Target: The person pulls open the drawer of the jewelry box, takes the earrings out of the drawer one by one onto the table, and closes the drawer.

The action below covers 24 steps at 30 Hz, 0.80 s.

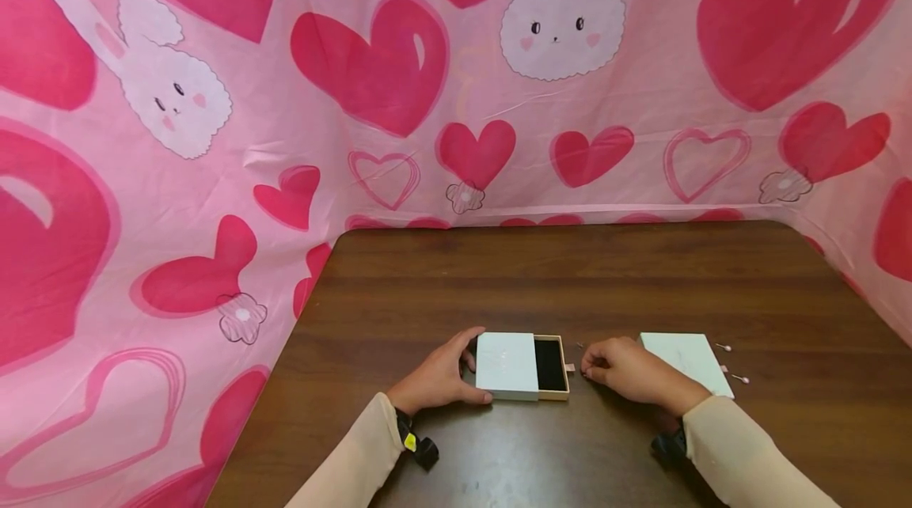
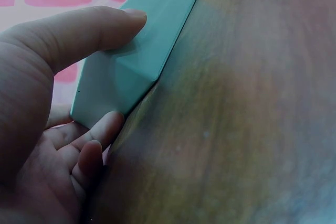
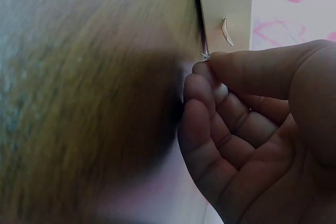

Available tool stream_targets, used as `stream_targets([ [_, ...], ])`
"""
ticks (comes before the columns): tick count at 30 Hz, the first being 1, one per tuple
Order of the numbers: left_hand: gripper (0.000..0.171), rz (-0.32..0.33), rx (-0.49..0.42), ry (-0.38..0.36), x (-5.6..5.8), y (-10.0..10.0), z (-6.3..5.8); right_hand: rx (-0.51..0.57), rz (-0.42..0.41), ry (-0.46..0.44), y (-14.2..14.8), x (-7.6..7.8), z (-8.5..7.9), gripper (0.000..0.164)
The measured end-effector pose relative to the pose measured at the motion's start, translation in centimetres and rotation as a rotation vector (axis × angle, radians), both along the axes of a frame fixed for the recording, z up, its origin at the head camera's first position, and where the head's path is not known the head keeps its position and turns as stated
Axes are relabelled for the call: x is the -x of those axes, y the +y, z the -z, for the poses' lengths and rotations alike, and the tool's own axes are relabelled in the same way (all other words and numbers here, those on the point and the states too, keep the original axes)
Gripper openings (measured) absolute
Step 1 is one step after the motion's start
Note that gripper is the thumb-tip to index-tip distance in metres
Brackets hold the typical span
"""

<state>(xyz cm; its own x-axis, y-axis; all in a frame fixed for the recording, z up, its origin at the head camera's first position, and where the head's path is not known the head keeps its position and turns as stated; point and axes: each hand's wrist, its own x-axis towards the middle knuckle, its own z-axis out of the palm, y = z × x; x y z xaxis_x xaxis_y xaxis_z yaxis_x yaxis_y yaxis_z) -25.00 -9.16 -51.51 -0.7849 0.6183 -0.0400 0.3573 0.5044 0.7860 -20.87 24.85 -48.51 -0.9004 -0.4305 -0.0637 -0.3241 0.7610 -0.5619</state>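
Observation:
A pale mint drawer box (image 1: 506,365) lies on the table, its tray (image 1: 559,395) slid partly out to the right and showing a black lining (image 1: 549,364). My left hand (image 1: 445,372) grips the box's closed end, thumb along the near side; the left wrist view shows the thumb (image 2: 113,24) pressed on the mint sleeve (image 2: 157,30). Just right of the tray's ribbon tab (image 1: 569,368), my right hand (image 1: 627,365) pinches a tiny silvery earring (image 3: 205,56) between thumb and forefinger. Most of the earring is hidden by the fingertips.
A second mint box (image 1: 687,362) lies partly behind my right hand. Beyond it are two small earrings, one farther back (image 1: 724,347) and one nearer (image 1: 741,379). The brown wooden table (image 1: 556,278) meets a pink heart-print cloth (image 1: 399,176) at its back and sides.

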Motion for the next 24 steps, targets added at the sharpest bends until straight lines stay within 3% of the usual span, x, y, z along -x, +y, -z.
stream_targets([
  [24,0.104,-0.012,-0.009,-0.006,0.07,0.09,0.02,-0.03,0.001,0.015,-0.49,-0.32,-0.09,0.014],
])
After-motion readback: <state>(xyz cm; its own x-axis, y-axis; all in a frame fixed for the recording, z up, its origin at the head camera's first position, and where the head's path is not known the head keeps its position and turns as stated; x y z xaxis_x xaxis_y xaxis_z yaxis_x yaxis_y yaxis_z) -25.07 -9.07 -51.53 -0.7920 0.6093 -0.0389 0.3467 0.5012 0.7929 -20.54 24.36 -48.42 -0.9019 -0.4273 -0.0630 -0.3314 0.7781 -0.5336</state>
